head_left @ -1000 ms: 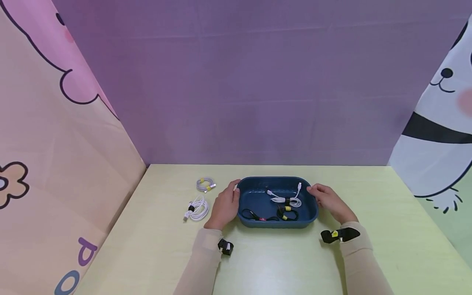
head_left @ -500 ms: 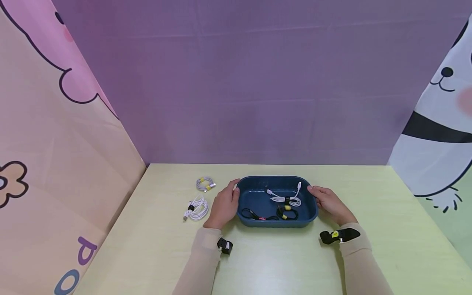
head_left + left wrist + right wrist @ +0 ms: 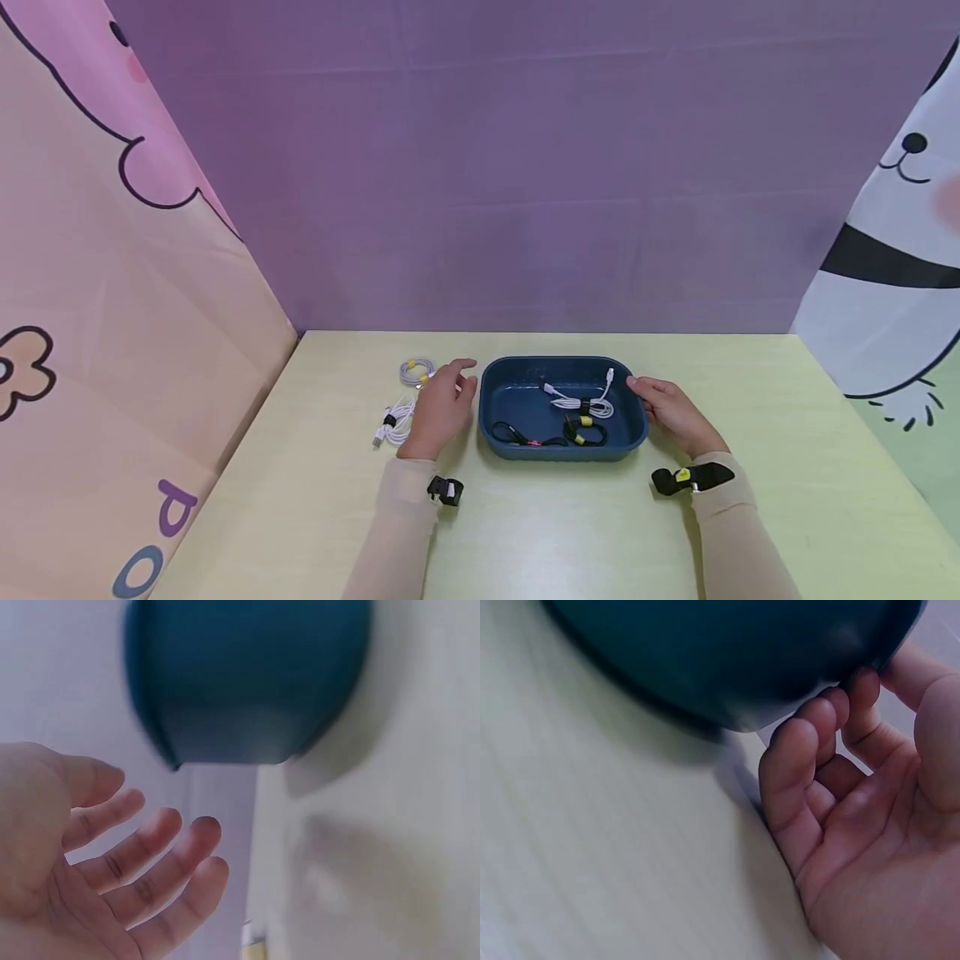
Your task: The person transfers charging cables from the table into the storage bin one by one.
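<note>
The person's left hand [image 3: 441,412] has let go of the blue tray [image 3: 561,453]. Its thumb and fingers, which lay against the tray's left end, are now apart from it, and a narrow strip of table [image 3: 480,533] shows between the fingertips and the wall. That end of the rim, partly covered before, is now bare just beside the fingers. With the hand shifted left, the white cable [image 3: 402,416], formerly in full sight beside it, is partly hidden behind the hand. The grey cable's [image 3: 405,375] plug end, earlier clear of the fingers, is now partly covered by them.
</note>
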Action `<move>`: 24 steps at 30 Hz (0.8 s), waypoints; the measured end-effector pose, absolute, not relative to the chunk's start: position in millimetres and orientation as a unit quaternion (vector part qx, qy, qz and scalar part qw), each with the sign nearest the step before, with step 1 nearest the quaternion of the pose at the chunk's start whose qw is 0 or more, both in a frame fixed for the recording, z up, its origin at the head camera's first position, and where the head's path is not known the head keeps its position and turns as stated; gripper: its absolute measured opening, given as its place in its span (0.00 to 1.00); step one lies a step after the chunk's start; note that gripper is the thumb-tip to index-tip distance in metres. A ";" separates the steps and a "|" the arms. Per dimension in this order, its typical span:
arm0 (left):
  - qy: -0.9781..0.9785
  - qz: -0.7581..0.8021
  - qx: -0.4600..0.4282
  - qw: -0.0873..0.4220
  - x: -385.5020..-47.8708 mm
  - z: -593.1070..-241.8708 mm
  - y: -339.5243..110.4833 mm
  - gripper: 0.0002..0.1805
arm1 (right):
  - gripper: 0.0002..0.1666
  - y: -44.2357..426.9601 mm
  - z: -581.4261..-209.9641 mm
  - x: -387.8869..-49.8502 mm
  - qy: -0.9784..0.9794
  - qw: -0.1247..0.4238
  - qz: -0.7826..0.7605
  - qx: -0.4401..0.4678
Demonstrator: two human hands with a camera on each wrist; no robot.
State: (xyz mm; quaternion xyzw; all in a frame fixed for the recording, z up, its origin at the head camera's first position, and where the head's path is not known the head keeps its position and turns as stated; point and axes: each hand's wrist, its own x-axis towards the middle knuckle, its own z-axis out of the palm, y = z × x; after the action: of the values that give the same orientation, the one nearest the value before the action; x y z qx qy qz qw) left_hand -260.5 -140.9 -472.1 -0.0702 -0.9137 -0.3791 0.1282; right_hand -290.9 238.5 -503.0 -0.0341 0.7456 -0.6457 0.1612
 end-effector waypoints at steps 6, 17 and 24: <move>-0.906 -0.393 -0.057 0.148 -256.6 -455.6 -159.5 0.15 | 0.19 238.4 -502.8 -290.3 0.739 0.162 -0.652 -0.041; -0.905 -0.400 0.037 0.138 -250.2 -450.2 -218.9 0.12 | 0.17 238.8 -503.7 -290.0 0.728 0.164 -0.665 -0.043; -0.924 -0.364 0.077 0.090 -245.2 -454.7 -243.4 0.13 | 0.18 238.2 -503.5 -290.4 0.732 0.163 -0.660 -0.038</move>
State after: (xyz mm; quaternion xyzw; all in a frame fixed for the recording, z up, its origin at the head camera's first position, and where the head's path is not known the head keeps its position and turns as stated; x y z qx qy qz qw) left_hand -245.2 -243.4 -454.7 0.0771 -0.9239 -0.3636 0.0904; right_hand -290.4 238.2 -503.5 -0.0384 0.7321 -0.6602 0.1631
